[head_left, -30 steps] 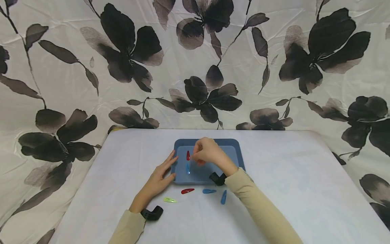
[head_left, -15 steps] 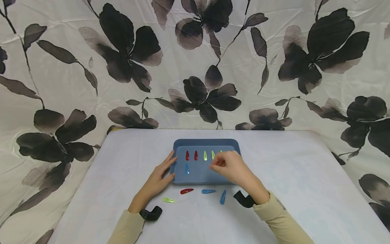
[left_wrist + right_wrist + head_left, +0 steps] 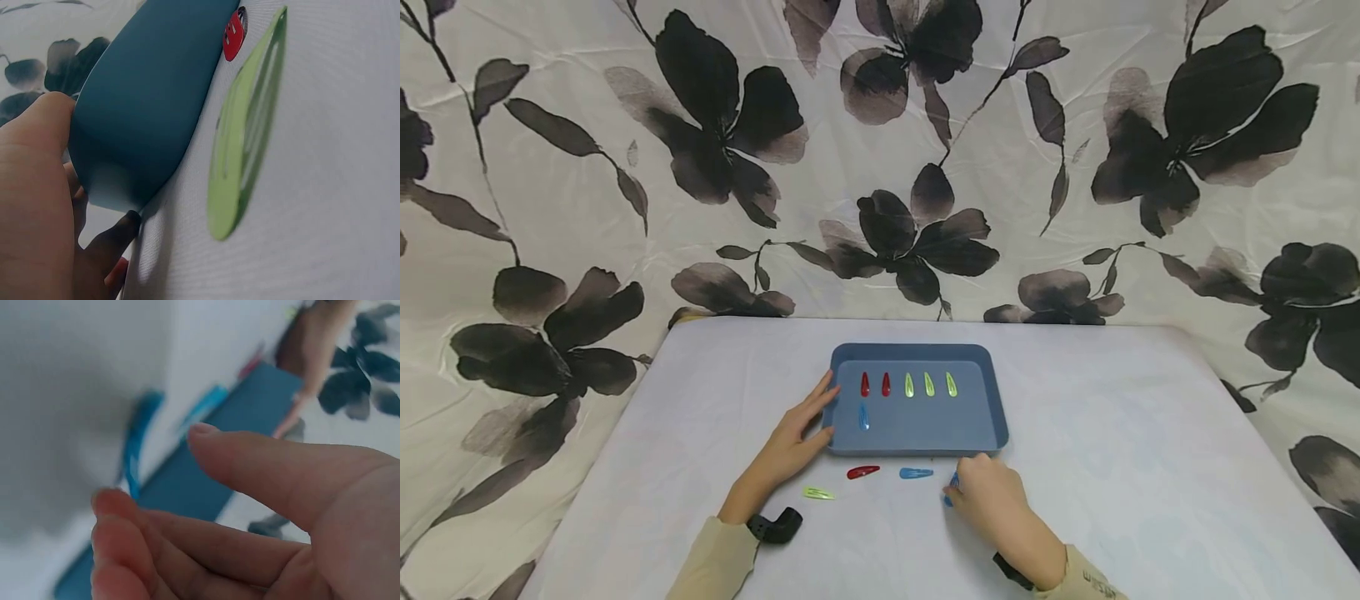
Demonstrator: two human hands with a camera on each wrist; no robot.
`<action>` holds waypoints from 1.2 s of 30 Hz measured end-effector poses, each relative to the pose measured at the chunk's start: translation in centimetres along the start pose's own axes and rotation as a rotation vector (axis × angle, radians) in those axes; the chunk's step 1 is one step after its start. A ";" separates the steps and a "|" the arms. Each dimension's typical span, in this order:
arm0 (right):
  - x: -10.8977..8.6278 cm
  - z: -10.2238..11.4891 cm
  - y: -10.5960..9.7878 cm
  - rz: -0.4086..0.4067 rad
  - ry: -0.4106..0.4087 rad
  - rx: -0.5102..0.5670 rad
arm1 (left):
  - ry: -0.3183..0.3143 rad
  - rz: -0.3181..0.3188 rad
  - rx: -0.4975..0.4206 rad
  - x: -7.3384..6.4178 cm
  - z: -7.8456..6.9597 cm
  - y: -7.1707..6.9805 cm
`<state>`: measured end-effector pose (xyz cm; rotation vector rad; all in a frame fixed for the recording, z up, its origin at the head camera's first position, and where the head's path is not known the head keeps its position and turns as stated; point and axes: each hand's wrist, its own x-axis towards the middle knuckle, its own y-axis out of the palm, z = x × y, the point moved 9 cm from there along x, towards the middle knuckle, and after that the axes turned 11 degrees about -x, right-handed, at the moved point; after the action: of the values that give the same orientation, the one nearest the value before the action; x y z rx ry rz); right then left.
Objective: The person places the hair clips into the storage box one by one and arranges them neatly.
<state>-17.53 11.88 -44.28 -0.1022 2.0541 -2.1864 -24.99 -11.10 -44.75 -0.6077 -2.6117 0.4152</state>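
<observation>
My left hand (image 3: pixel 790 440) rests at the left edge of the blue tray (image 3: pixel 936 429), its fingers straight and spread. In the left wrist view its thumb (image 3: pixel 47 125) touches the tray's side. My right hand (image 3: pixel 997 504) is low at a blue snap hair clip (image 3: pixel 948 500) in front of the tray, partly covering it. In the right wrist view the thumb and fingers stand apart, with that clip (image 3: pixel 140 440), blurred, just beyond the fingertips. Inside the tray lie two red clips (image 3: pixel 886 384), three green clips (image 3: pixel 930 384) and, below them, one blue clip (image 3: pixel 863 417).
On the white table (image 3: pixel 1112 433) in front of the tray lie a red hair clip (image 3: pixel 863 472), another blue clip (image 3: pixel 916 473) and a green clip (image 3: pixel 818 493). A flowered cloth (image 3: pixel 917 167) hangs behind the table.
My right hand has moved from above the tray to the right, then down towards the front, to the blue hair clip on the table. The left hand stays at the tray.
</observation>
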 end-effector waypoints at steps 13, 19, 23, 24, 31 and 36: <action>-1.2 4.1 1.0 -0.231 -0.195 -0.386 | -0.011 0.000 0.016 0.1 -0.1 0.0; -1.5 4.4 0.8 -0.267 -0.209 -0.416 | -0.007 0.000 0.014 0.1 0.0 0.0; -1.3 3.6 0.5 -0.198 -0.182 -0.309 | -0.001 -0.003 0.013 0.0 0.0 0.0; -1.2 3.4 0.3 -0.185 -0.176 -0.280 | 0.000 -0.005 0.013 0.0 0.0 0.0; -0.6 2.6 -1.2 -0.102 -0.192 -0.052 | -0.001 0.003 0.010 0.1 0.0 0.1; -0.2 2.6 -3.3 -0.038 -0.280 0.203 | -0.002 -0.001 0.014 0.1 -0.1 0.1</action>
<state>-17.12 9.54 -40.77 -0.4023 1.6881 -2.2393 -25.00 -10.91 -44.71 -0.6019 -2.6087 0.4331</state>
